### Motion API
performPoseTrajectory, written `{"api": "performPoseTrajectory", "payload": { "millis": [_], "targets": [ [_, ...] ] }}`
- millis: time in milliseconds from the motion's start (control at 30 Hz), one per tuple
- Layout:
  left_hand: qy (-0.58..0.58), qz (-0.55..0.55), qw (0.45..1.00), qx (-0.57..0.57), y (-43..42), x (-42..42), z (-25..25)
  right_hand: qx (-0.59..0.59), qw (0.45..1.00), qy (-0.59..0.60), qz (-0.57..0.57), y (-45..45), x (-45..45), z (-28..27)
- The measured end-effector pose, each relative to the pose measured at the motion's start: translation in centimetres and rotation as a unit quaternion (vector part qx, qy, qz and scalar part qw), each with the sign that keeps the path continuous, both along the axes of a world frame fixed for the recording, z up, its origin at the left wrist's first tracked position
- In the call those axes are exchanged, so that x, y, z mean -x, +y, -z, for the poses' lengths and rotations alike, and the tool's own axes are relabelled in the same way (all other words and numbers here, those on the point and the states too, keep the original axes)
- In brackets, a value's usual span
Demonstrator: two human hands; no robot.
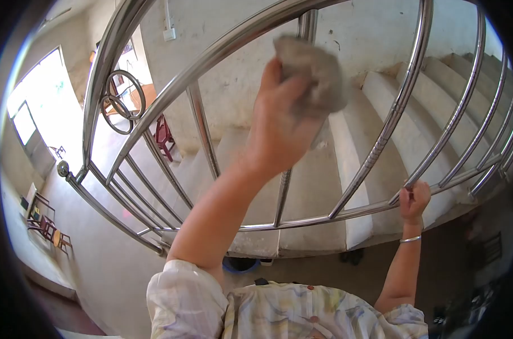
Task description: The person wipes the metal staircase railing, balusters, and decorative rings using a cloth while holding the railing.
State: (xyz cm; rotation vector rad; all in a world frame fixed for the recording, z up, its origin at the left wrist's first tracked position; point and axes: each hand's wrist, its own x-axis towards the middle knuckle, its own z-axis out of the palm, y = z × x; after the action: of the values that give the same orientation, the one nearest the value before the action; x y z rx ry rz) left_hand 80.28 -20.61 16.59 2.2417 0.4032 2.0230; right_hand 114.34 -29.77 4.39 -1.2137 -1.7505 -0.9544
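My left hand (287, 124) is raised in the middle of the view, closed around a crumpled grey cloth (318, 73). Motion blurs both the cloth and the fingers. The cloth is in front of an upright post of the shiny metal stair railing (211, 53), close under its curved top rail; whether it touches the metal I cannot tell. Lower right, my right hand (415, 200), with a silver bangle (410, 239) at the wrist, is wrapped around the railing where a baluster (437, 152) meets the bottom rail.
Concrete steps (375, 101) climb to the right behind the railing. At the left, the railing ends in a curve with metal rings (123, 101). A dark red chair (164, 138) and wooden stools (60, 240) stand on the floor below. Beneath the stairs is a blue-rimmed basin (240, 265).
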Motion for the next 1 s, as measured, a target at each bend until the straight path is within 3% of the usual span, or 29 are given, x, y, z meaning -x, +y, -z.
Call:
{"api": "performPoseTrajectory", "payload": {
  "millis": [33,67,100,200,267,333,400,433,533,567,633,667,733,767,833,867,900,967,1000],
  "targets": [
    [0.006,-0.011,1.000,0.018,0.2,0.1,2.1,-0.002,1.000,0.002,0.003,-0.1,0.1,0.3],
    [0.013,-0.021,0.999,0.037,0.1,0.2,4.7,-0.027,0.978,0.198,-0.061,-0.1,0.6,0.9],
    [0.061,-0.039,0.995,0.072,-0.6,0.6,7.0,-0.051,0.913,0.386,-0.122,-0.3,1.2,1.4],
    [0.182,-0.070,0.971,0.136,-2.0,1.4,15.5,-0.110,0.900,0.404,-0.122,-2.3,4.0,2.1],
    [0.206,0.057,0.932,0.292,-3.0,2.7,20.9,-0.049,0.889,0.403,-0.214,-2.8,6.5,3.9],
    [0.204,0.041,0.891,0.404,-5.1,3.2,24.9,0.119,0.824,0.478,-0.281,-2.9,9.3,6.5],
    [0.240,-0.005,0.884,0.402,-6.4,3.6,27.0,0.309,0.817,0.426,-0.233,-2.3,12.0,8.6],
    [0.276,-0.052,0.875,0.395,-6.6,3.7,27.5,0.369,0.795,0.402,-0.265,-2.3,13.5,8.7],
    [0.246,-0.022,0.850,0.464,-7.4,3.7,25.2,0.540,0.683,0.383,-0.309,-3.0,17.2,9.5],
    [0.228,-0.011,0.841,0.490,-8.1,3.6,23.3,0.537,0.686,0.383,-0.308,-3.2,18.2,10.0],
    [0.261,0.063,0.859,0.435,-9.6,3.3,18.4,0.507,0.428,0.572,-0.483,-3.8,19.7,11.0],
    [0.290,0.133,0.868,0.380,-10.2,2.9,16.6,0.499,0.439,0.573,-0.481,-3.9,19.7,10.8],
    [0.286,0.159,0.881,0.341,-11.0,1.9,15.1,0.490,0.287,0.653,-0.502,-4.6,19.4,10.0],
    [0.280,0.182,0.892,0.304,-11.2,1.3,14.1,0.479,0.304,0.653,-0.502,-4.8,19.0,8.7],
    [0.304,0.209,0.878,0.304,-11.2,1.9,12.5,0.394,0.257,0.715,-0.517,-5.1,18.9,5.7],
    [0.283,0.224,0.889,0.282,-11.2,2.1,12.1,0.366,0.307,0.699,-0.531,-5.2,19.0,4.2],
    [0.262,0.238,0.898,0.261,-11.2,2.3,11.8,0.363,0.312,0.699,-0.531,-5.2,18.8,3.4],
    [0.224,0.250,0.912,0.234,-11.2,3.0,11.3,0.360,0.377,0.679,-0.517,-5.3,17.8,1.8],
    [0.185,0.259,0.924,0.211,-11.1,3.5,11.1,0.322,0.347,0.710,-0.521,-5.6,17.2,0.3]
  ]
}}
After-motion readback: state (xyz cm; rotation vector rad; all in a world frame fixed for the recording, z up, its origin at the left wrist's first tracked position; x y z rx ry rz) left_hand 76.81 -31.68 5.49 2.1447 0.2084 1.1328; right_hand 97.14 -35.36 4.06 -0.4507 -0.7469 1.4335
